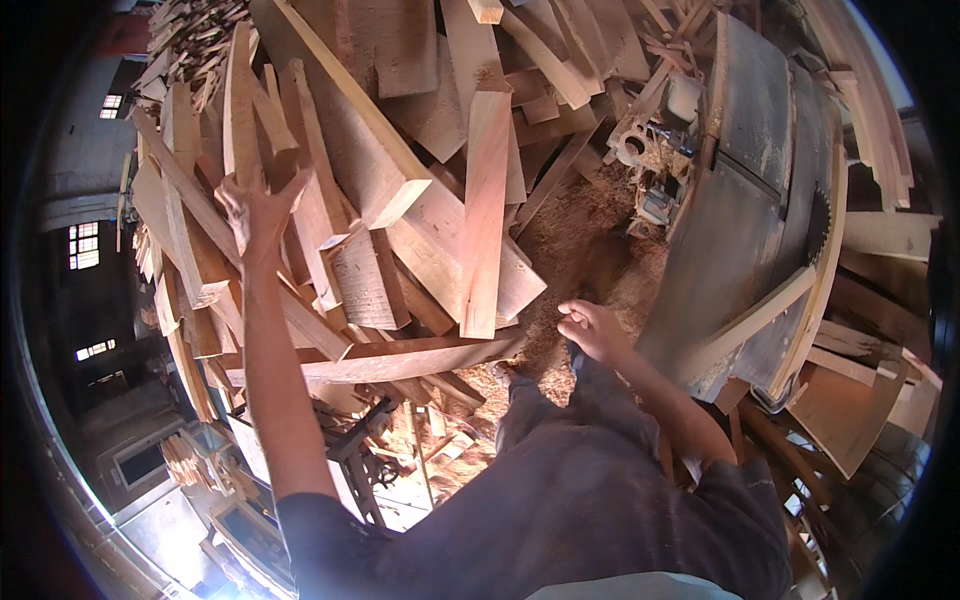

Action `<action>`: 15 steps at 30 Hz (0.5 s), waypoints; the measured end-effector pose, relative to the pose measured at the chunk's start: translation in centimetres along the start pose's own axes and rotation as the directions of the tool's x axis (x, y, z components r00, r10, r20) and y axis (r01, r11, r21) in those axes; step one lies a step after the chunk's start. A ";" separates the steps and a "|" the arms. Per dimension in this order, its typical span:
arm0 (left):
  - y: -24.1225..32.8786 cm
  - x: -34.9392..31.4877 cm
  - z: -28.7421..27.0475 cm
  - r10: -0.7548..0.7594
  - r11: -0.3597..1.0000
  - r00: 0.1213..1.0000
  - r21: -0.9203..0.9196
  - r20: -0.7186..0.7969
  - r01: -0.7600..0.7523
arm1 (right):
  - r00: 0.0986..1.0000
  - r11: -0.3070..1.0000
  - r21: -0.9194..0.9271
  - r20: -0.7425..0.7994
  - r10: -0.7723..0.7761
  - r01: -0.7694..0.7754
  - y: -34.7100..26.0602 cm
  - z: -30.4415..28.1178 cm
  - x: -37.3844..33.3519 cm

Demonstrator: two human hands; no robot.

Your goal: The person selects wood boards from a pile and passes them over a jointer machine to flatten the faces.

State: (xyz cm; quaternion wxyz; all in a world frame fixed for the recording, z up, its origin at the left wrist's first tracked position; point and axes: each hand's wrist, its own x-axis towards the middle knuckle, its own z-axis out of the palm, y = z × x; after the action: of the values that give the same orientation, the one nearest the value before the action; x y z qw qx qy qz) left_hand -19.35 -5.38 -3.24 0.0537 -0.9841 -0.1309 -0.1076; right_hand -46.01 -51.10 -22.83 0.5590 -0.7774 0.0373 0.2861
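Toward ten o'clock, the person's left hand (258,205) spreads around the near end of a long, pale-brown wooden plank (239,105); whether that grip is tight, I cannot tell. The plank should handle stiff and fairly heavy, rough rather than slippery, hardly fragile; I'd hold both narrow edges nearer its middle. The right hand (592,332), fingers loosely curled around nothing, hangs near the centre, toward four o'clock, by reddish-brown sawdust (553,250). At two o'clock stands a grey metal saw worktop (735,215). Containers I can't make out for certain.
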 end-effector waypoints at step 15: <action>0.3 0.5 0.5 0.037 0.998 0.999 0.057 -0.025 -0.036 | 0.971 0.900 0.365 0.087 0.223 -0.239 3.7 -9.8 26.1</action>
State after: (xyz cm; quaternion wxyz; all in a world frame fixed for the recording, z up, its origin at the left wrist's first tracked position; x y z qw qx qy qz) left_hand -18.69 -5.46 -3.65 0.0853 -0.9829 -0.1152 -0.1159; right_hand -21.67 -54.35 -36.56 0.6591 -0.6408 0.1708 0.3548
